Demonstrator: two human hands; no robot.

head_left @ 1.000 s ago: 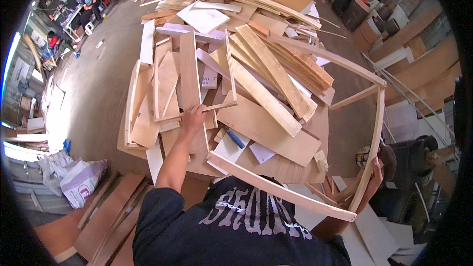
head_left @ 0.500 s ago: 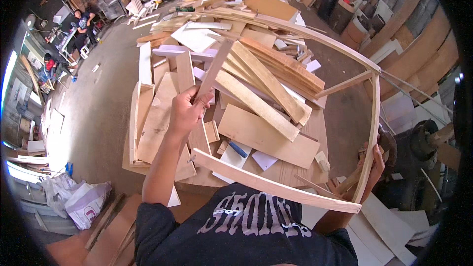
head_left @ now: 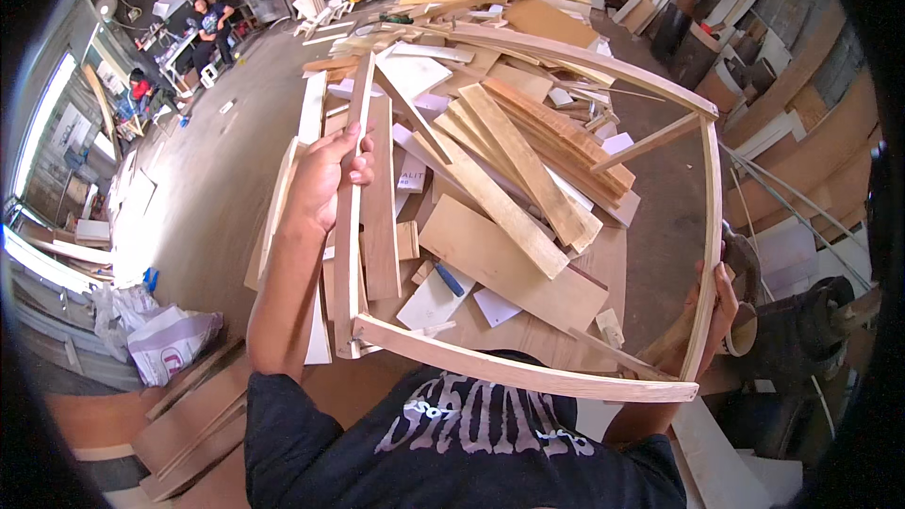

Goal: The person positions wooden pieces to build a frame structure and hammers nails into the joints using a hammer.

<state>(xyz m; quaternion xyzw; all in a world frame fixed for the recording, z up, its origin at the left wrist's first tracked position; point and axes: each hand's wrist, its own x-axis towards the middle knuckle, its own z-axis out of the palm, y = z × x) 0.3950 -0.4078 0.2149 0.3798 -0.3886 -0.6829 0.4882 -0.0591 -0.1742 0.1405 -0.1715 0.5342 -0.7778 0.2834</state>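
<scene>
Left hand (head_left: pixel 325 179) raised, fingers wrapped around wood strip (head_left: pixel 349 226); right hand (head_left: pixel 716 306) clasping wooden frame (head_left: pixel 702 254).

1. The left hand (head_left: pixel 325 179) grips a long wooden strip (head_left: pixel 351 217) on the left side of the wooden frame (head_left: pixel 702 254).
2. The right hand (head_left: pixel 718 306) holds the frame's right rail, low down, well apart from the left hand.
3. The frame's near rail runs just in front of the person's chest; its far rail arches over the back of the pile.
4. Inside and below the frame lies a heap of boards and offcuts (head_left: pixel 490 188) on the floor.
5. A flat plywood panel (head_left: pixel 514 264) rests near the heap's front, with slanted planks (head_left: pixel 537 155) overlapping behind it.
6. A sack (head_left: pixel 170 339) sits on the floor at the left, beside stacked boards.
7. Far back on the left, other people (head_left: pixel 212 19) are near a table.
8. Sheets (head_left: pixel 801 151) lean at the right.
</scene>
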